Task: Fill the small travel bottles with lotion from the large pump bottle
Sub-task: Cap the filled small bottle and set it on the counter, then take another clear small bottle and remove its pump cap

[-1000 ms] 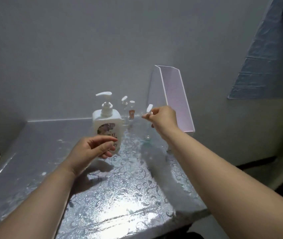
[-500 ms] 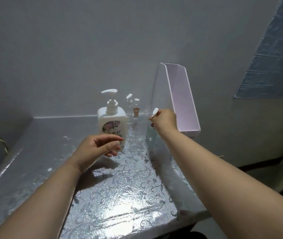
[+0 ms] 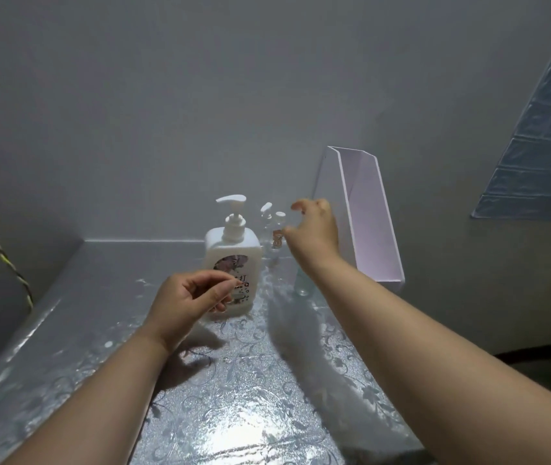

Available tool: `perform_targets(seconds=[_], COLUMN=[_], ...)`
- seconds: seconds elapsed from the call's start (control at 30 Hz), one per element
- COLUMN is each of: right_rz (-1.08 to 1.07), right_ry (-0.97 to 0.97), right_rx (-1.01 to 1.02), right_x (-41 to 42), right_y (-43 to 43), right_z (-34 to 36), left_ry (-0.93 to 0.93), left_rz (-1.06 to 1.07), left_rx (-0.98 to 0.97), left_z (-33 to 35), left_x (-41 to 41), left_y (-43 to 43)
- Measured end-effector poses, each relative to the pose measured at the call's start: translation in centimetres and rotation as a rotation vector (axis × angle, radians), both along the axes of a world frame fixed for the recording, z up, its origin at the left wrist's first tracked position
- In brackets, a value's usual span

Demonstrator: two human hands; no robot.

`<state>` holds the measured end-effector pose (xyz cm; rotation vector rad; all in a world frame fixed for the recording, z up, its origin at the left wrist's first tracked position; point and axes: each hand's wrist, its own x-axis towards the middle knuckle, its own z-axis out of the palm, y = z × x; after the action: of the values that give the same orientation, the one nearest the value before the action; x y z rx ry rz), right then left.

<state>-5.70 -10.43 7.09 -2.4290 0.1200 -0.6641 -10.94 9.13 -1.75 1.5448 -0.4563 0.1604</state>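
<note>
Pump bottle (image 3: 232, 260) upright; my right hand (image 3: 314, 231) spread empty beside small bottles (image 3: 275, 226), left hand (image 3: 190, 298) loosely curled, empty.

desk (image 3: 250, 414): silvery, glossy cover with an embossed floral scroll pattern, filling the lower frame.
box (image 3: 368, 229): pale pink, open-faced, standing tall at right of centre.
cord (image 3: 2, 260): yellow-and-dark twist at the left edge.
wall (image 3: 166, 95): plain grey.
brick-pattern panel (image 3: 542, 146): blue-grey, upper right.
</note>
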Motion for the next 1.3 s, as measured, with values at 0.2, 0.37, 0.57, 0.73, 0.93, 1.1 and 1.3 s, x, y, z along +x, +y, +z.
perform_targets(seconds=[0.2, 0.37, 0.57, 0.73, 0.93, 1.1, 1.3], right_rz=[-0.026, 0.003, 0.128, 0.127, 0.099, 0.097, 0.118], right_ry=[0.128, 0.193, 0.425, 0.511, 0.229, 0.035, -0.442], right_rx=[-0.253, -0.365, -0.714, -0.824, -0.692, -0.43, -0.266], right_x=[3.5, 6.5, 10.7, 12.3, 11.6, 9.6, 4.2], right_y=[2.1, 1.5, 2.5, 3.0, 2.4, 2.3, 3.6], right_z=[1.9, 3.0, 2.2, 1.4, 1.1, 4.8, 9.8], left_ry=[-0.033, -0.062, -0.102, -0.129, -0.141, -0.147, -0.138], left_rz=[0.131, 0.177, 0.201, 0.199, 0.217, 0.206, 0.27], left_rx=[-0.057, -0.08, -0.097, -0.046, -0.02, -0.022, -0.07], left_z=[0.1, -0.1, 0.0, -0.3, -0.7, -0.5, -0.6], left_x=[0.1, 0.5, 0.6, 1.0, 1.3, 1.1, 1.2], left_y=[0.3, 0.5, 0.9, 0.9, 0.8, 0.7, 1.0])
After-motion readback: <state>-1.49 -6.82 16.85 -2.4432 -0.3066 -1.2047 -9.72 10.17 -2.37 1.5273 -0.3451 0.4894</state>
